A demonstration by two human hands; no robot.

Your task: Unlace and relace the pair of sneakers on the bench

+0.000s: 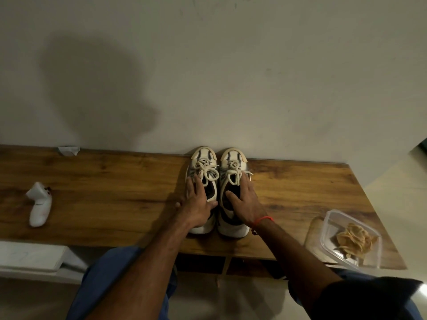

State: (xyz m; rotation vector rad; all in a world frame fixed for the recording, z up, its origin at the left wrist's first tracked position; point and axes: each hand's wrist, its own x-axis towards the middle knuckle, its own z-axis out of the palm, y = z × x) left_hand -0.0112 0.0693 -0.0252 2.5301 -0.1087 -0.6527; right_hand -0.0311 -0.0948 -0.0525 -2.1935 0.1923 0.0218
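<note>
**Both hands on the sneakers, laces still tied**

Nearest of all are the person's blue-clad knees and two bare forearms reaching out over the front edge of the desk (115, 181). The left hand (196, 204) lies flat over the collar of the left sneaker (203, 192), fingers spread, its grip open and closed on nothing. The right hand (245, 202) rests the same way on the right sneaker (233, 195), thumb dipping toward the shoe's mouth, a red thread at the wrist; it too grasps nothing.

The pair stands side by side, toes touching the wall, heels toward the person, which puts the laces (208, 172) within easy reach. Both bows look tied, so I judge the unlacing has not begun; the flat palms seem meant to steady the shoes.

Well apart to the left lies a white controller (40, 204). To the right, near the desk's corner, sits a clear plastic container (351, 239) with something pale and crisp inside.
</note>
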